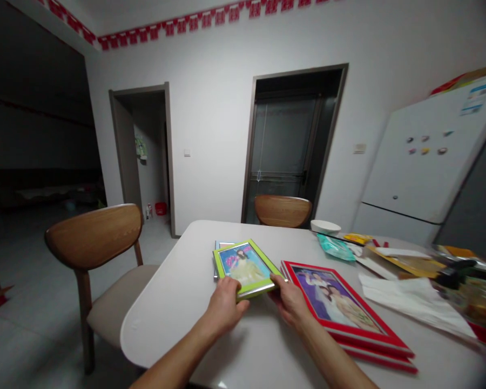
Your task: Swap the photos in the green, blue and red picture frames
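Note:
Between my two hands is a small picture frame (247, 263) with a lime-green border and a photo of a person in a pale yellow gown. My left hand (227, 303) grips its near left corner, and my right hand (287, 297) grips the near right corner with the thumb on top. Partly covered behind it, another frame with a light blue border (221, 245) shows at its left and far edges. To the right, close to my right hand, larger red picture frames (336, 300) lie stacked on the white table (170, 302).
A white bowl (325, 227), a teal packet (335, 247), white paper (413, 297) and a glass jar (484, 302) crowd the table's right side. Wooden chairs stand at the left (101, 232) and far side (282, 210). A white refrigerator (425, 178) is at the right.

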Tool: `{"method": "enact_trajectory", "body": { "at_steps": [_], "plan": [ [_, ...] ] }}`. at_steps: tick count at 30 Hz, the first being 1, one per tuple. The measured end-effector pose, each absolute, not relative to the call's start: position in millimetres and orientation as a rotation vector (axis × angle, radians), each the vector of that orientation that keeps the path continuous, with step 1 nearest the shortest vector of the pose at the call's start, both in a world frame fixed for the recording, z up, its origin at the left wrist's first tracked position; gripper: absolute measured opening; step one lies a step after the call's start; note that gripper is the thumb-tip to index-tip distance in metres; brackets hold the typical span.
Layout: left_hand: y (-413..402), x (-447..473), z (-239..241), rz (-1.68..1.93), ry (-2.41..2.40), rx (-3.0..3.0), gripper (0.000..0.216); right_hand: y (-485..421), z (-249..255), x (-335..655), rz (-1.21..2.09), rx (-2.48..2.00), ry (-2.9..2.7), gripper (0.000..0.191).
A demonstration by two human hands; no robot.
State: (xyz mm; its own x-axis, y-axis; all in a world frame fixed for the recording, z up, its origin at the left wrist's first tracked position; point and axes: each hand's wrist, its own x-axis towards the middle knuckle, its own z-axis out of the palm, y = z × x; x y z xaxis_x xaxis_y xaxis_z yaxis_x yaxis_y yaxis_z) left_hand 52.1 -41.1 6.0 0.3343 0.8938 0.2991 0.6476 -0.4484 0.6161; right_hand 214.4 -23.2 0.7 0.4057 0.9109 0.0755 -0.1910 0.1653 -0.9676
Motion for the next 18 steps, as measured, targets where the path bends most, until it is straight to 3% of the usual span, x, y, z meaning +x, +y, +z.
{"method": "enact_trajectory", "body": {
  "at_steps": [4, 8, 12, 15, 18],
  "plan": [
    [-62, 52, 15, 0.96, 1.176, 2.066, 0.049, -69, 34, 205, 0.872, -1.071, -0.967, 0.031],
    [-86, 49, 31, 1.226, 0.68, 1.558, 0.059, -124, 55, 195, 0.38, -1.114, -1.517, 0.031],
    [-109, 35, 35, 1.271, 0.467, 1.254, 0.056, -156, 36, 183, 0.048, -0.928, -1.97, 0.045],
    [-113, 21, 21, 1.226, 0.509, 1.216, 0.058, -160, 9, 170, -0.004, -0.876, -2.142, 0.057],
    [-108, 11, -1, 1.2, 0.597, 1.25, 0.06, -154, -14, 155, 0.032, -0.952, -2.262, 0.055]
  ]
}}
